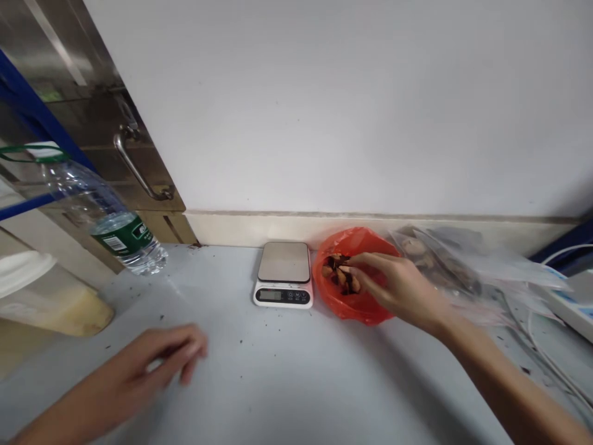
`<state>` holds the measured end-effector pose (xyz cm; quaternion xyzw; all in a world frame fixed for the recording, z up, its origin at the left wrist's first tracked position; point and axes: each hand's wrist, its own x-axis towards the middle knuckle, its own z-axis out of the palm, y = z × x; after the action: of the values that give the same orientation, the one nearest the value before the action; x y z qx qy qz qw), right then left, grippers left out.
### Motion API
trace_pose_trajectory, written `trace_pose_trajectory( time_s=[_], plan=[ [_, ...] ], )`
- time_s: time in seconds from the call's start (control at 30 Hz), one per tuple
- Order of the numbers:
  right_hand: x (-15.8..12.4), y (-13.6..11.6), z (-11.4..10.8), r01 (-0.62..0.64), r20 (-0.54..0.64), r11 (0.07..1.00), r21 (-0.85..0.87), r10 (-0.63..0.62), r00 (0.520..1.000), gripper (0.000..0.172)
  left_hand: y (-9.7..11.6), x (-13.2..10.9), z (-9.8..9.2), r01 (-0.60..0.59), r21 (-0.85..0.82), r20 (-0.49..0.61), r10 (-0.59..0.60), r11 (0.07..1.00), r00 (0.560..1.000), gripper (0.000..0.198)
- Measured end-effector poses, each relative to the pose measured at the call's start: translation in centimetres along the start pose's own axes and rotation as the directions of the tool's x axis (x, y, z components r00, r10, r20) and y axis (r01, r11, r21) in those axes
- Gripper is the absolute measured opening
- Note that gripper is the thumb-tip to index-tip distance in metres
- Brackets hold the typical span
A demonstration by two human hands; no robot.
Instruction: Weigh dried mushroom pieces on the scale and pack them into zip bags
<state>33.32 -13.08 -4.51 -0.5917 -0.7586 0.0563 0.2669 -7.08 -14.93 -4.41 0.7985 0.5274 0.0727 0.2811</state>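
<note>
My right hand (393,284) reaches into a red plastic bag (365,312) whose mouth is spread wide. Its fingertips pinch at one of the brown and dark dried pieces (340,275) lying inside; which piece exactly is partly hidden by the fingers. Just left of the bag sits a small white digital kitchen scale (283,272) with bare metal platform and a display whose reading I cannot make out. My left hand (162,358) hovers over the table at the lower left, fingers curled and thumb against them, with nothing visible in it.
A large water bottle (123,235) and a lidded plastic tub (50,296) with yellowish contents stand at the left. Clear plastic bags (445,259) with brown contents lie right of the red bag. White cables (542,346) run along the right side. A wall closes off the back.
</note>
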Motion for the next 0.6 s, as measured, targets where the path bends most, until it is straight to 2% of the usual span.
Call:
trace_pose_trajectory(
  time_s=[0.03,0.13,0.23,0.3,0.4,0.47,0.53,0.6],
  plan=[
    [1.0,-0.4,-0.3,-0.068,0.076,0.997,-0.049,0.071,0.995,0.024,1.4,1.8,-0.7,-0.031,-0.012,0.097,0.032,0.999,0.995,0.048],
    [3.8,-1.4,-1.2,-0.215,0.241,0.964,-0.153,0.248,0.938,0.023,6.7,6.9,-1.6,-0.158,-0.003,0.165,0.156,0.987,0.974,0.032],
    [5.2,-1.8,-2.2,-0.249,0.387,0.959,-0.131,0.281,0.878,0.027,11.3,10.7,-1.1,-0.296,0.052,0.228,0.277,0.954,0.933,0.028],
    [5.4,-1.7,-3.0,-0.252,0.395,0.962,-0.103,0.272,0.878,0.026,13.4,12.7,-0.5,-0.377,0.088,0.225,0.35,0.922,0.909,0.025],
    [5.1,-1.0,-4.1,-0.263,0.29,0.96,-0.1,0.281,0.915,0.025,15.6,15.0,0.5,-0.412,0.1,0.189,0.389,0.906,0.902,0.023],
    [4.9,-0.5,-4.3,-0.273,0.278,0.951,-0.146,0.304,0.911,0.025,16.4,16.2,1.0,-0.359,0.135,0.211,0.328,0.923,0.921,0.023],
    [4.8,-0.2,-3.9,-0.31,0.323,0.925,-0.221,0.369,0.872,0.025,16.8,17.1,1.4,-0.3,0.208,0.236,0.25,0.931,0.939,0.021],
    [4.8,0.0,-2.9,-0.369,0.39,0.892,-0.263,0.448,0.804,0.023,16.7,17.6,1.7,-0.274,0.272,0.25,0.208,0.922,0.946,0.017]
  ],
)
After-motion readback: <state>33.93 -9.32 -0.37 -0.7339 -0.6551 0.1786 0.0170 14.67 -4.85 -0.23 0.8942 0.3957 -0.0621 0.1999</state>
